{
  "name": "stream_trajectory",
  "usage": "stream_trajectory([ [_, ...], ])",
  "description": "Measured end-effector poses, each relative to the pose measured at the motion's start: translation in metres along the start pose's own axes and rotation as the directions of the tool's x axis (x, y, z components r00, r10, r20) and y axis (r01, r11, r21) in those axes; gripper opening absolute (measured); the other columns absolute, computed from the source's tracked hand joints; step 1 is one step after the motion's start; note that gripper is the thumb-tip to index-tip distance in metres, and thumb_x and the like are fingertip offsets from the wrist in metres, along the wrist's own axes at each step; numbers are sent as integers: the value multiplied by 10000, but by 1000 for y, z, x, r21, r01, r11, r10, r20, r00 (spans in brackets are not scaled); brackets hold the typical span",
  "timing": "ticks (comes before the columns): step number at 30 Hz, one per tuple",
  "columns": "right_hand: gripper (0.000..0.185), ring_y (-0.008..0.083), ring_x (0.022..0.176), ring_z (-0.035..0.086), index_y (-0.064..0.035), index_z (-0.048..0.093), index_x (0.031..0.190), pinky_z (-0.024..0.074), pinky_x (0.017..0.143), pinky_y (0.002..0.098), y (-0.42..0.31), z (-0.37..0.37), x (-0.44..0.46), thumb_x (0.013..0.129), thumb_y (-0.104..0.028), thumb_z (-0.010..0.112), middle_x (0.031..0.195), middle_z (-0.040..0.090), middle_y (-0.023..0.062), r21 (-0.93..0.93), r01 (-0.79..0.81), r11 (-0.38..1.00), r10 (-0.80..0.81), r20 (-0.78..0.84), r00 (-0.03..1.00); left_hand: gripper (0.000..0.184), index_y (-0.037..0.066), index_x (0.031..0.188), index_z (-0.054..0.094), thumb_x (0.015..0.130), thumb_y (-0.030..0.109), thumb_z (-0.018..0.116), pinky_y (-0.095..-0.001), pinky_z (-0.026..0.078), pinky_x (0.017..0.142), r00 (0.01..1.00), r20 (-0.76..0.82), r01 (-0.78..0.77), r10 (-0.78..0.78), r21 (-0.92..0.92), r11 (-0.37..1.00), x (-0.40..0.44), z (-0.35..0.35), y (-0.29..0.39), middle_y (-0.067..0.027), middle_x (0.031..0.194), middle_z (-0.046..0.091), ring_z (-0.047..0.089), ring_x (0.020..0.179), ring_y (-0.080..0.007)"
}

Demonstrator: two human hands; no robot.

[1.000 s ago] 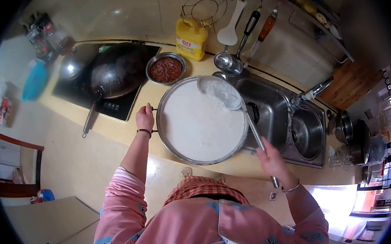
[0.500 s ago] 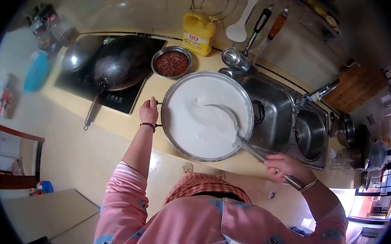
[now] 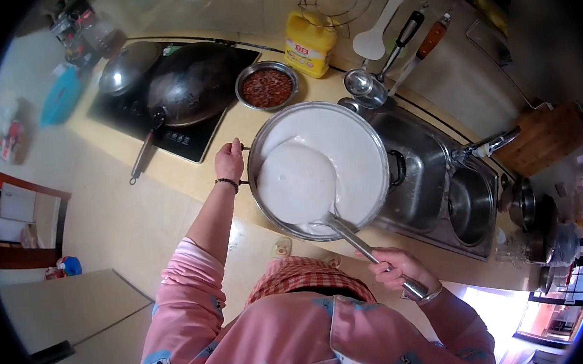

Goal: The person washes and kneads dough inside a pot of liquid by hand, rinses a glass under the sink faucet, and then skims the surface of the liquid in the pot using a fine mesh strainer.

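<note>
A wide metal pot (image 3: 254,184) full of white, milky liquid (image 3: 352,137) stands on the counter in front of me. My left hand (image 3: 229,162) is closed around the pot's left side handle. In my right hand (image 3: 402,269) is the metal handle of a large ladle (image 3: 355,240), which slants over the pot's near rim. The ladle's broad bowl lies at the left of the pot, covered by white liquid, so its edge is only partly visible. Behind the pot sits a metal bowl (image 3: 239,94) of reddish-brown pieces in liquid.
Left of the bowl, a dark wok (image 3: 193,87) rests on the black cooktop (image 3: 179,144) beside a domed lid (image 3: 128,66). A yellow jug (image 3: 309,44) stands at the wall under hanging utensils. The steel sink (image 3: 413,180) and its faucet (image 3: 488,144) are right of the pot.
The ladle's bowl has swept from the middle right of the pot to its left side. My right hand has moved left and slightly down. My left hand keeps hold of the pot handle.
</note>
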State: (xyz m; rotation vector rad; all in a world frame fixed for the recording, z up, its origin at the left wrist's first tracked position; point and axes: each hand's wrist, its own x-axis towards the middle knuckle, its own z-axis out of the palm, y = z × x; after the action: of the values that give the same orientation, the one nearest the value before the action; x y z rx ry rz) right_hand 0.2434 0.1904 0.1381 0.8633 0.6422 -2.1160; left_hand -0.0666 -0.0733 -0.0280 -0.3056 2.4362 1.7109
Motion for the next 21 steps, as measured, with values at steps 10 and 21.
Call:
stream_trajectory([
  [10,305,-5,402,268,-83,431,1192,257,314,138,5,7,3,918,-207,381,646,324,-54,14,118,993,-118,34,992,337,50,817,588,859,366,478,-220,279,352,997,-20,-68,69,41,997,5,0,-7,29,521,433,373,392,-66],
  [21,314,18,405,268,-86,415,1221,243,339,158,-6,43,-41,927,-170,345,633,309,-33,-75,294,953,-299,-66,952,331,48,792,572,854,362,487,-218,270,349,998,-40,-44,45,18,999,-2,-1,5,31,518,429,368,385,-62],
])
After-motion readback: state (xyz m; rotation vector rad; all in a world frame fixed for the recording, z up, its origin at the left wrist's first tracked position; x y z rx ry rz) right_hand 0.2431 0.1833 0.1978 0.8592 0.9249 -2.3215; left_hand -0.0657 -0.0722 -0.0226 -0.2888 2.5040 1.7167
